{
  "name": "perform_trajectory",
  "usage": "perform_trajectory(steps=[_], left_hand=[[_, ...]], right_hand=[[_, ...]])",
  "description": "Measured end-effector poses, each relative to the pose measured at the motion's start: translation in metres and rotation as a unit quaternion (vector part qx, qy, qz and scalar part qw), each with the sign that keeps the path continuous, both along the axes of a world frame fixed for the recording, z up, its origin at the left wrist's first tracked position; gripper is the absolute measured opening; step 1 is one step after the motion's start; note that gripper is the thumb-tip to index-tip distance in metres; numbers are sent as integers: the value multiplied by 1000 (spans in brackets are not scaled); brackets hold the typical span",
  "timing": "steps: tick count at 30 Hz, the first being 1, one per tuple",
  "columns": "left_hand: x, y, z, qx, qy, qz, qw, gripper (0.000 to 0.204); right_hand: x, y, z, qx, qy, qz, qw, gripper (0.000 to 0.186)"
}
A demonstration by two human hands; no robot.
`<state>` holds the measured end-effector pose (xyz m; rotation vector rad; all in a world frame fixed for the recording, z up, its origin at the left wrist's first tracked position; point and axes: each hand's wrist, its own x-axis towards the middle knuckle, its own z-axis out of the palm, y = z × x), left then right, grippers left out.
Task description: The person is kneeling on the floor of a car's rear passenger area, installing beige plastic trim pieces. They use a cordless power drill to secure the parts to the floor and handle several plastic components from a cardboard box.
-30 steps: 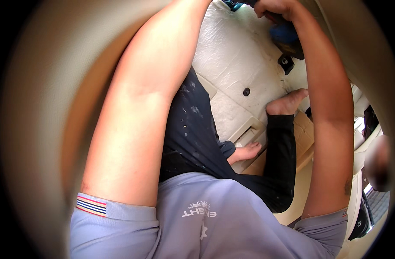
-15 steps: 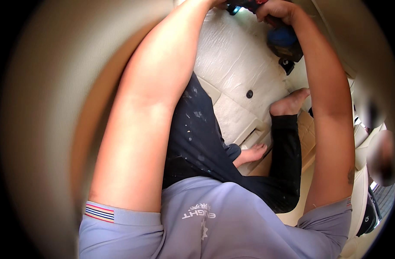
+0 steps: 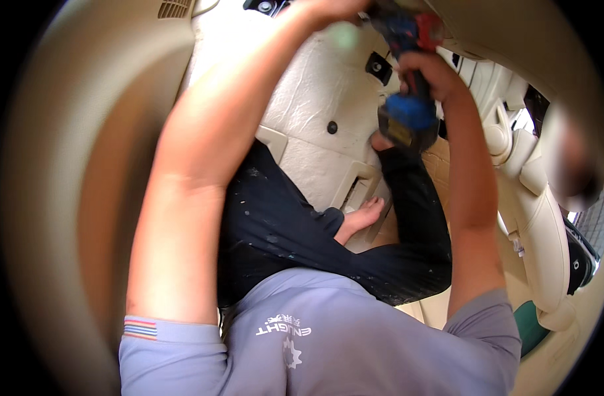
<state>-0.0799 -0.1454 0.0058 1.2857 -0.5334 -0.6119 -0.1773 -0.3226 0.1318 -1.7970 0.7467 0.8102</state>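
My right hand is wrapped round the handle of a cordless drill with a dark blue and red body and a blue-topped battery at its base. The drill is raised high in the picture, its front end pointing up and left. Close by that front end is my left hand, at the upper edge. Its fingers are blurred and partly cut off, so whether they hold anything is hidden. A pale greenish glow lies on the surface below the drill's front.
I sit with bent legs on a whitish, film-like vehicle floor. A black round plug and a black bracket are on it. A beige trim panel curves along the left. Cream seats and a blurred person are at the right.
The drill and my right hand have come lower into view, and more of the drill shows. My view has shifted, revealing more floor, a vent at upper left and more seats at right.
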Motion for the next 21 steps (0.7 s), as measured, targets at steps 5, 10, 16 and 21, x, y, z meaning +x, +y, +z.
perform_trajectory(steps=[5, 10, 16, 21], left_hand=[[-42, -88, -23, 42, 112, -109, 987, 72], [-45, -102, -40, 44, 162, -168, 971, 86], [-47, -96, -55, 31, 206, -139, 968, 83], [-47, -101, -64, 61, 171, -105, 978, 78]], right_hand=[[-83, -66, -31, 34, 29, -231, 972, 11], [-85, -63, -55, 79, 62, -248, 964, 12], [-72, -70, -75, 68, 100, -215, 969, 11], [-57, -64, -80, 30, 113, -199, 973, 10]])
